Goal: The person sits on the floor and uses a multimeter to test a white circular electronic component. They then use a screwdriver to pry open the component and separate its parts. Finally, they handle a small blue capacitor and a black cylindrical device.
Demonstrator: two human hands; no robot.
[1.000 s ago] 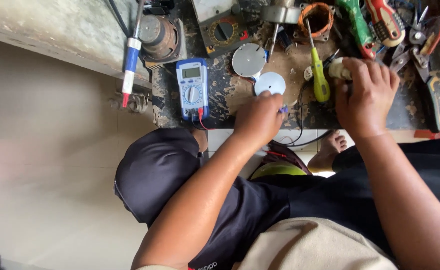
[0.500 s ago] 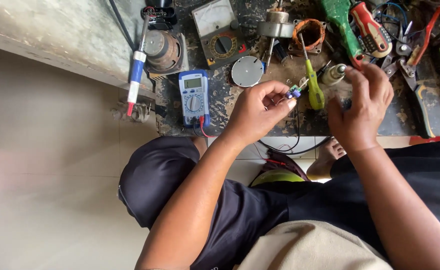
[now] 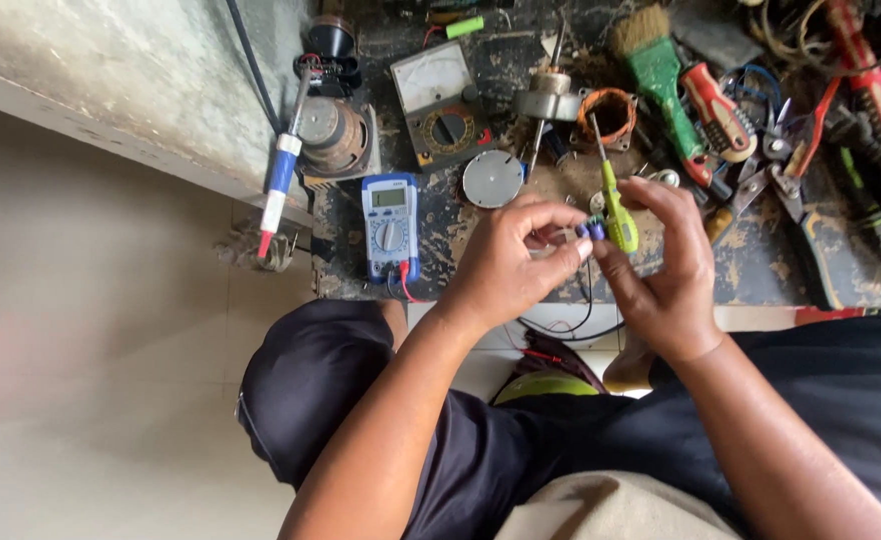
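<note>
Workbench [image 3: 761, 270] is crowded far and right with tools; its near edge runs just below both hands, bare floor seen left. A small blue part [image 3: 593, 230] is pinched at fingertips of left hand [image 3: 506, 265] and right hand [image 3: 666, 265], held above bench, just left of the yellow-green screwdriver [image 3: 616, 205]. Blue multimeter [image 3: 389, 225] lies left.

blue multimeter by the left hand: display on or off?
Cannot tell. The blue multimeter lies flat on the bench, face up, leads plugged in, but its pale screen is too small to show digits.
</note>
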